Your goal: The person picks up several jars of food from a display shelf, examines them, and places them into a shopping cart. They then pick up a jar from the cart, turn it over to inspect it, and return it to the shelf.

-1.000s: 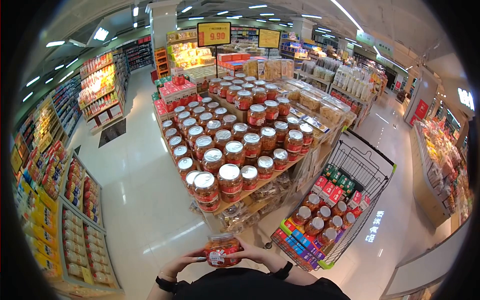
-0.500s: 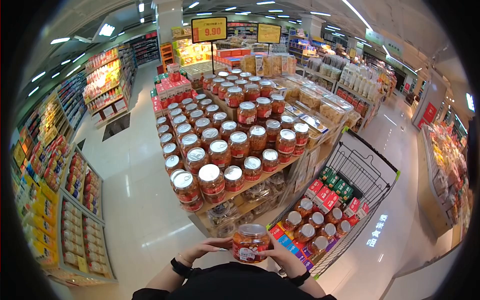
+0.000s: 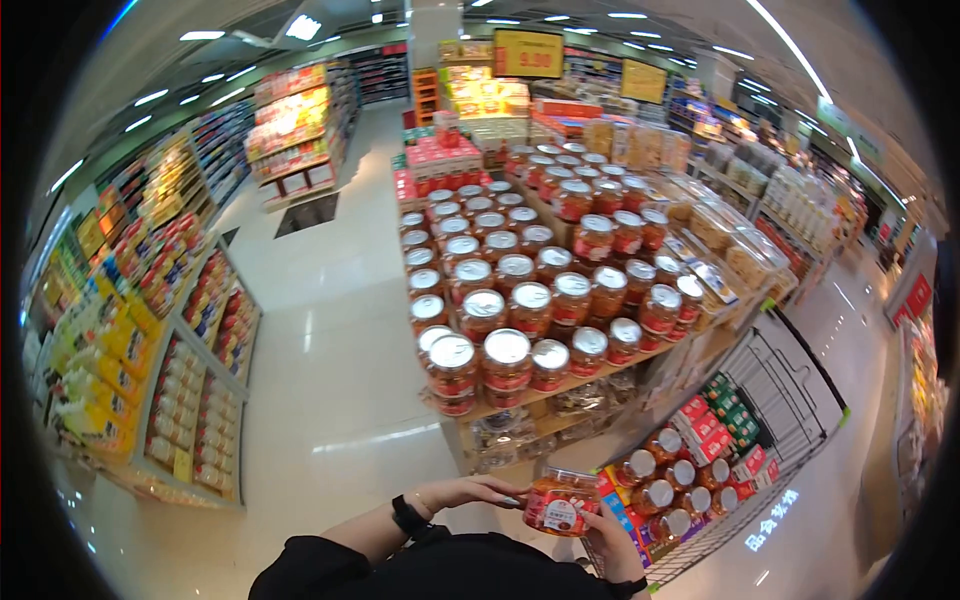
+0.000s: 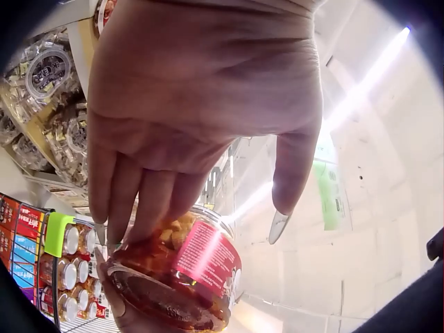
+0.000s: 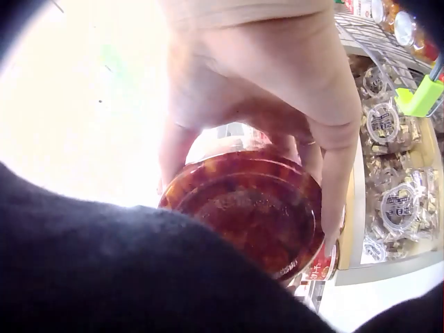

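Note:
In front of the dark-clothed body, a jar of reddish pickled food with a red label is held in the air. My right hand grips it, and in the right wrist view the fingers and thumb go round the jar's sides, its base facing the camera. My left hand reaches over from the left with fingers extended. In the left wrist view its fingertips overlap the jar, while the thumb stands apart from it.
A shopping cart at right holds several similar jars and boxes. Ahead stands a wooden display with rows of jars; bagged goods sit on its lower shelf. Shelves line the left aisle.
The head view has turned left, so the display and cart sit farther right. The jar has risen, then tilted over in my right hand. The left hand's fingers have straightened along its side.

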Motion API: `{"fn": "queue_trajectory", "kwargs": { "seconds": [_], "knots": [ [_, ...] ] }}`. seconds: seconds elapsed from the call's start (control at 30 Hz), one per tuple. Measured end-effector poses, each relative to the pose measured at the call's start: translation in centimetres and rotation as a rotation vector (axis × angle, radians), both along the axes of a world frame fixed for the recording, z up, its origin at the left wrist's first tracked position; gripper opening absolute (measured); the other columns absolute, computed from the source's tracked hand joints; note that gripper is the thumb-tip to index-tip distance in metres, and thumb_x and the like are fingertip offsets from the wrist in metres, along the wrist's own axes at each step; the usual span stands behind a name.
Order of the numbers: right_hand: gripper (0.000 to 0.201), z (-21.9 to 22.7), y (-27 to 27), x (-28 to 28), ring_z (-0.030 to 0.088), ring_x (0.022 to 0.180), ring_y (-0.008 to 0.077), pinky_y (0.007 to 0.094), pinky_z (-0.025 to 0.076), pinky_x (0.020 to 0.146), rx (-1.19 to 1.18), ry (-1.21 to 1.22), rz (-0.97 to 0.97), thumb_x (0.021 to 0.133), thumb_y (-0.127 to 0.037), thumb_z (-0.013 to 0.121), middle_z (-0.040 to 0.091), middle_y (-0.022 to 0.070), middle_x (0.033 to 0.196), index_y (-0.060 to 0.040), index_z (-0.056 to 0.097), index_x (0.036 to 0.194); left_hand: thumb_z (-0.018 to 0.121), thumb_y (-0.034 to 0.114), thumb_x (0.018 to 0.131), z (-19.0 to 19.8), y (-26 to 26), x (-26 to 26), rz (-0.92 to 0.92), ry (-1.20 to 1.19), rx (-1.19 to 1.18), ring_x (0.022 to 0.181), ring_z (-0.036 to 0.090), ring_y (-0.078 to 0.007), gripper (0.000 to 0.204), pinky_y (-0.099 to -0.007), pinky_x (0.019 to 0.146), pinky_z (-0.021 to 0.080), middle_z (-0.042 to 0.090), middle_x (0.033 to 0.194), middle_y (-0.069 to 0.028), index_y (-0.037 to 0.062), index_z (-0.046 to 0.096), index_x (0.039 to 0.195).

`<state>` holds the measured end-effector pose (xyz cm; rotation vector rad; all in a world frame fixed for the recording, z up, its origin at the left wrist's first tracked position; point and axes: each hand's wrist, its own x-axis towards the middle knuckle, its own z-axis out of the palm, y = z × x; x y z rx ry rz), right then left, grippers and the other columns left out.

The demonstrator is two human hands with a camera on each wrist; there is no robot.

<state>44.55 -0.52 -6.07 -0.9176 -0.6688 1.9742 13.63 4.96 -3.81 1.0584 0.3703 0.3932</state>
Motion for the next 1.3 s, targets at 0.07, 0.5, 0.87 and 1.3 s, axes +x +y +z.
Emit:
{"fn": "queue_trajectory", "kwargs": {
  "seconds": [0.07, 0.5, 0.87, 1.3],
  "knots": [
    [0.076, -0.4, 0.6, -2.2, 0.052, 0.121, 0.0227, 0.0364, 0.047, 0.096, -0.006, 0.015, 0.053, 0.083, -0.014, 0.070, 0.051, 0.0117, 0.130, -0.0066, 0.026, 0.145, 0.054, 0.022, 0.092, -0.9, -0.5, -2.6, 0.047, -0.004, -0.001, 0.132, 0.042, -0.0246, 0.055, -0.0355, 0.112, 0.027, 0.047, 0.140, -0.0168, -0.0018, 0.041, 0.140],
    [0.070, 7.2, 1.6, -29.0, 0.047, 0.128, 0.0259, 0.0426, 0.045, 0.102, -0.069, -0.200, 0.491, 0.097, -0.049, 0.046, 0.041, 0.0151, 0.142, -0.0088, 0.019, 0.147, 0.059, 0.027, 0.092, -1.0, -6.3, -27.3, 0.258, 0.147, 0.049, 0.124, 0.047, -0.0170, 0.049, -0.0311, 0.108, 0.031, 0.056, 0.131, -0.0115, 0.0032, 0.052, 0.134],
    [0.081, 3.5, 2.0, -46.8, 0.049, 0.123, 0.0265, 0.0403, 0.055, 0.084, 0.027, -0.396, 0.641, 0.088, -0.042, 0.065, 0.039, 0.0161, 0.137, -0.0140, 0.010, 0.142, 0.068, 0.035, 0.088, -0.2, -10.7, -40.6, 0.519, 0.228, -0.016, 0.115, 0.054, -0.0174, 0.063, -0.0312, 0.101, 0.041, 0.059, 0.123, -0.0114, -0.0004, 0.047, 0.136],
    [0.086, 1.2, 4.5, -54.3, 0.037, 0.132, 0.0286, 0.0409, 0.052, 0.088, 0.017, -0.313, 0.713, 0.090, -0.034, 0.065, 0.024, 0.0148, 0.148, -0.0141, 0.007, 0.149, 0.087, 0.026, 0.067, -3.1, -10.4, -45.2, 0.888, 0.347, 0.090, 0.109, 0.058, -0.0190, 0.082, -0.0325, 0.095, 0.047, 0.058, 0.119, -0.0111, -0.0017, 0.043, 0.131]
  ]
}}
